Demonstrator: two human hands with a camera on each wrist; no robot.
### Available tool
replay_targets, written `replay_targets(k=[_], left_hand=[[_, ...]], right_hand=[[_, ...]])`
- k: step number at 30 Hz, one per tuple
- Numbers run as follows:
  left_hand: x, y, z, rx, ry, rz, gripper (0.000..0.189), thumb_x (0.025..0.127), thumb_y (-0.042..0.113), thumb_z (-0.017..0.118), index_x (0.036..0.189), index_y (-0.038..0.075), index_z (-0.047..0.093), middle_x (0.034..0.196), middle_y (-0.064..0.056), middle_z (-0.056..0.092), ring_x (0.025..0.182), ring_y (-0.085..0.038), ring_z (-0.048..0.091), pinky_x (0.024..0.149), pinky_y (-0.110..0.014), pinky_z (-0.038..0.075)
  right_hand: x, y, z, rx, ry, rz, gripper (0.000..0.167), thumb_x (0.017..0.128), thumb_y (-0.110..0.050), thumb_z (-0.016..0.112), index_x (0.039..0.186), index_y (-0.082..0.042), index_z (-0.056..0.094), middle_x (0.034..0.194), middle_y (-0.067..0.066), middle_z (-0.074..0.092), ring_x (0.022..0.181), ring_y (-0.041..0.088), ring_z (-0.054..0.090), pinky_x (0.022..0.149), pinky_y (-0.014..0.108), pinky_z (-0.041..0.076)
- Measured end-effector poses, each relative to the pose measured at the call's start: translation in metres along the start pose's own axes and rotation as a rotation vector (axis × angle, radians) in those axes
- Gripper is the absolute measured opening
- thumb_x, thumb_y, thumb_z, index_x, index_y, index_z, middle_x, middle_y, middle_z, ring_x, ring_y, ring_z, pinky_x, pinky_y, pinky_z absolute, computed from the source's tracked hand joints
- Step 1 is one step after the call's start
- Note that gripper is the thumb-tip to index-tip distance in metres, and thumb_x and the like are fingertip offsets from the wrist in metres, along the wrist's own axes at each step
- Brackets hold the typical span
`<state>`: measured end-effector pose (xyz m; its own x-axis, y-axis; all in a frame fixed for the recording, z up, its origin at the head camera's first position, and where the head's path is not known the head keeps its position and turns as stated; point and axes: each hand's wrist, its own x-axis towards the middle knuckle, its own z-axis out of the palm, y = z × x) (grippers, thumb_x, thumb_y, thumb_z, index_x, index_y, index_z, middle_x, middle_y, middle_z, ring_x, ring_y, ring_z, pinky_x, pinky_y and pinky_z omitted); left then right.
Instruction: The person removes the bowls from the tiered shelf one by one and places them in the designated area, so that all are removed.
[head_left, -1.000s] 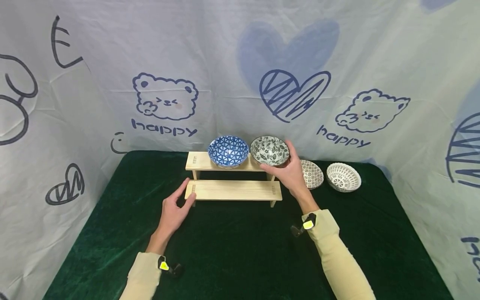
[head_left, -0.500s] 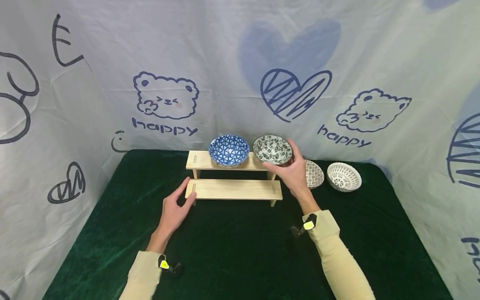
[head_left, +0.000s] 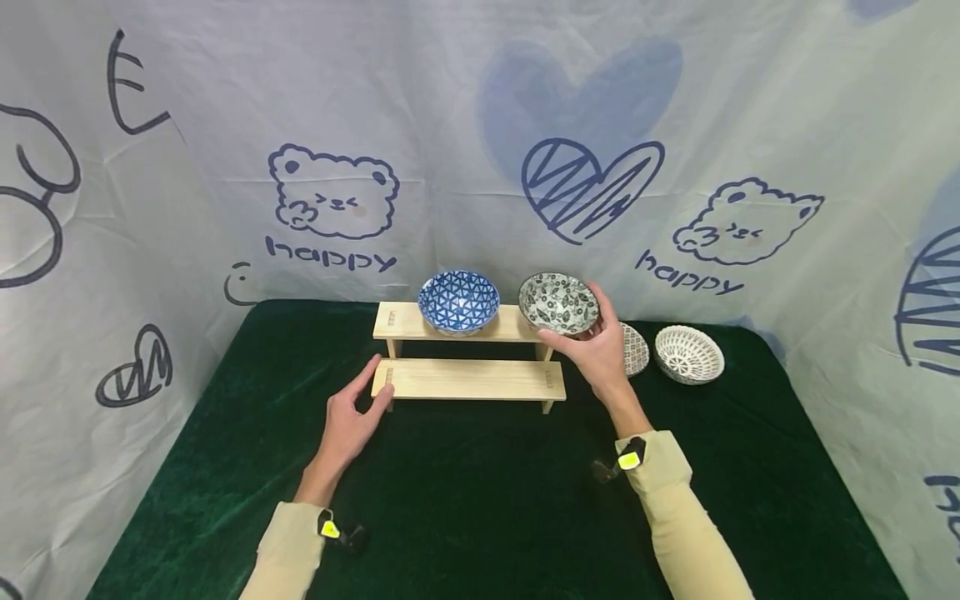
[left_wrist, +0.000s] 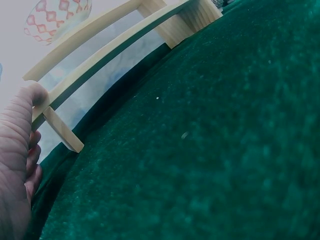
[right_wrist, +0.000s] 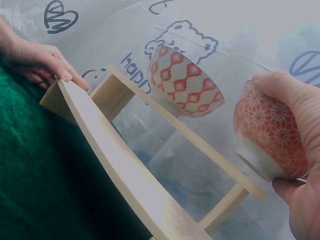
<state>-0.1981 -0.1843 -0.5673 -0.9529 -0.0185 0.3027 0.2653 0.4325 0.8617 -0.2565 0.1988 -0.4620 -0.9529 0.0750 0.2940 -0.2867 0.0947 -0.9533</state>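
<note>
A bowl [head_left: 558, 303] with a dark floral inside and a red flower pattern outside is held by my right hand [head_left: 602, 350], thumb and fingers on its rim and side. In the right wrist view the bowl's white foot shows above the end of the upper board. My left hand [head_left: 352, 417] grips the left end of the lower board of a two-tier wooden stand [head_left: 468, 379], thumb at the front corner, fingers at the back. On the upper board sits a blue triangle-patterned bowl [head_left: 458, 302], its outside [right_wrist: 185, 82] red and white.
Right of the stand, on the dark green cloth [head_left: 480, 500], lie a brown-patterned dish [head_left: 635, 350], partly behind my right hand, and a white bowl [head_left: 690, 356] with a latticed pattern. A printed curtain [head_left: 450, 125] hangs close behind.
My right hand has carried the floral bowl a little to the right, widening the gap from the blue bowl and covering more of the brown-patterned dish. The left hand stays on the stand.
</note>
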Motion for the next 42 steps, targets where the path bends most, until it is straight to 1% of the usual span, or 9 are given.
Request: replay_targets(k=[6,9,16,22,28,31,33,39,42], left_hand=[[0.000,0.001,0.000,0.002,-0.002,-0.003,0.060,0.102,0.030,0.069,0.156,0.011,0.050,0.159,-0.004,0.050,0.147,-0.028,0.047,0.122,-0.057,0.034],[0.001,0.000,0.000,0.003,-0.004,-0.003,0.060,0.103,0.030,0.069,0.156,0.010,0.050,0.159,-0.004,0.049,0.148,-0.029,0.046,0.122,-0.057,0.033],[0.000,0.000,0.000,-0.002,-0.002,-0.005,0.060,0.103,0.029,0.069,0.156,0.010,0.050,0.159,-0.004,0.050,0.147,-0.028,0.047,0.122,-0.057,0.034],[-0.001,0.000,0.000,-0.002,0.000,-0.011,0.060,0.102,0.029,0.069,0.156,0.010,0.050,0.158,-0.004,0.050,0.147,-0.028,0.047,0.122,-0.056,0.034],[0.000,0.000,0.000,-0.002,-0.006,-0.016,0.060,0.103,0.030,0.069,0.156,0.011,0.050,0.159,-0.004,0.049,0.148,-0.028,0.046,0.122,-0.056,0.033],[0.000,0.000,0.001,-0.001,-0.007,-0.013,0.060,0.103,0.030,0.069,0.156,0.011,0.049,0.159,-0.005,0.049,0.148,-0.029,0.046,0.122,-0.057,0.033],[0.000,0.000,0.000,-0.003,-0.005,-0.011,0.060,0.103,0.030,0.069,0.156,0.011,0.050,0.159,-0.005,0.049,0.148,-0.029,0.046,0.122,-0.057,0.033],[0.000,0.000,0.001,-0.002,0.002,-0.014,0.060,0.102,0.031,0.069,0.156,0.012,0.050,0.159,-0.003,0.050,0.147,-0.027,0.046,0.122,-0.056,0.033],[0.000,-0.001,0.001,-0.001,-0.006,-0.020,0.060,0.103,0.032,0.069,0.156,0.012,0.050,0.159,-0.003,0.049,0.148,-0.027,0.046,0.123,-0.056,0.033]], right_hand=[[-0.004,-0.001,-0.008,0.025,0.004,-0.002,0.105,0.077,0.002,0.087,0.163,-0.003,0.025,0.160,0.016,0.038,0.144,0.028,0.043,0.121,0.041,0.039],[-0.007,-0.003,-0.010,0.023,0.016,-0.012,0.105,0.077,0.003,0.087,0.162,-0.002,0.026,0.160,0.016,0.038,0.144,0.028,0.043,0.120,0.041,0.039],[-0.014,-0.004,-0.016,-0.005,0.048,0.009,0.104,0.078,0.000,0.087,0.163,-0.005,0.026,0.163,0.014,0.035,0.147,0.027,0.040,0.122,0.037,0.037],[-0.019,-0.004,-0.021,-0.046,0.078,-0.003,0.105,0.077,-0.003,0.089,0.162,-0.005,0.029,0.161,0.013,0.038,0.144,0.026,0.043,0.120,0.037,0.040],[-0.025,-0.004,-0.028,-0.018,0.090,-0.020,0.103,0.076,0.002,0.088,0.161,-0.005,0.031,0.159,0.013,0.041,0.142,0.027,0.045,0.117,0.031,0.042],[-0.029,-0.003,-0.032,-0.006,0.102,-0.012,0.102,0.076,0.004,0.088,0.161,-0.006,0.032,0.158,0.013,0.041,0.142,0.028,0.045,0.114,0.027,0.045],[-0.032,-0.003,-0.034,-0.005,0.109,-0.001,0.102,0.077,0.004,0.087,0.161,-0.007,0.032,0.158,0.012,0.041,0.142,0.028,0.045,0.113,0.026,0.045],[-0.040,-0.001,-0.043,-0.035,0.123,0.019,0.100,0.080,0.002,0.086,0.162,-0.012,0.030,0.161,0.008,0.037,0.144,0.026,0.042,0.116,0.030,0.044],[-0.044,0.001,-0.047,-0.036,0.132,0.016,0.100,0.080,0.004,0.086,0.162,-0.013,0.031,0.161,0.008,0.038,0.144,0.026,0.043,0.114,0.026,0.045]])
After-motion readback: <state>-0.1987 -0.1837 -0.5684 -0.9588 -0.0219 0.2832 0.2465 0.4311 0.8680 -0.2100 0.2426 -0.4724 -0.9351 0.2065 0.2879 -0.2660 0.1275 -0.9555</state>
